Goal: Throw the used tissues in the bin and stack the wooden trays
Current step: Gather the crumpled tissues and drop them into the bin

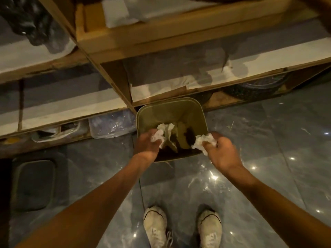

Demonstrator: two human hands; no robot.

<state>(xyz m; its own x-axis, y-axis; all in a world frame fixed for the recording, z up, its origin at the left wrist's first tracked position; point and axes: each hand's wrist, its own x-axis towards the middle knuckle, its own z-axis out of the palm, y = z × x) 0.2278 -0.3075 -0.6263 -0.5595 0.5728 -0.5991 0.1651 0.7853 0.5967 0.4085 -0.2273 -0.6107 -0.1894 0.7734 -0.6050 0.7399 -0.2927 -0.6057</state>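
Note:
An olive-green square bin [188, 108] stands on the floor against the shelving. My left hand [147, 143] grips a crumpled white tissue [158, 136] over the bin's near left edge. My right hand [223, 151] grips another crumpled white tissue [203, 141] at the bin's near right edge. Paper scraps and dark waste [189, 138] lie inside the bin. A wooden tray [161, 35] with white paper in it sits on an upper shelf above the bin.
Wooden shelving [114, 68] lined with white paper fills the upper view. Clear plastic containers [111, 125] sit on the bottom shelf at left. A dark tray-like object [34, 183] lies on the glossy tiled floor at left. My two white shoes [182, 228] stand below.

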